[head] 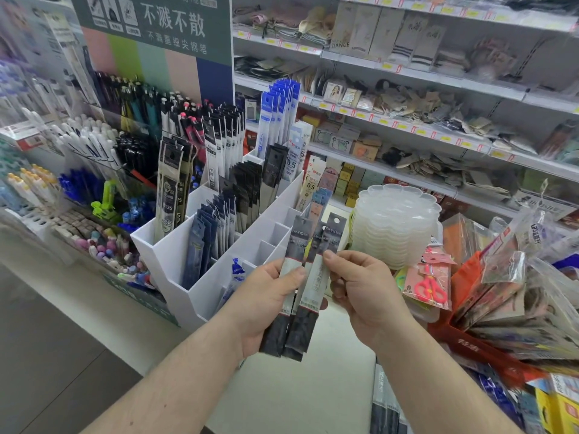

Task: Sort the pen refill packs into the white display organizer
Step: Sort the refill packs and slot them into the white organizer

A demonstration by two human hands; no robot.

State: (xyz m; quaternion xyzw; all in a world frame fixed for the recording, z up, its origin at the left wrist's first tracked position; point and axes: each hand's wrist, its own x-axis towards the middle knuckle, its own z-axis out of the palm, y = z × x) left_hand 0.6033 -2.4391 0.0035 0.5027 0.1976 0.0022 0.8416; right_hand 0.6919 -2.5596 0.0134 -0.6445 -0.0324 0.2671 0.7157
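Pen refill packs (302, 286), dark and fanned upright, sit in both your hands, just in front of the white display organizer (219, 270). Your left hand (266, 296) grips the lower part of the fan, thumb pressed across the front pack. Your right hand (360, 289) pinches one pack near its upper half, fingers curled. Beyond your hands, the organizer holds dark blue packs in its near compartments, black packs at its centre, and blue-topped packs (279, 117) at its far end. To the right of the organizer stands a stack of clear plastic trays (398, 223). Behind the organizer, shelves (407, 126) carry assorted goods.
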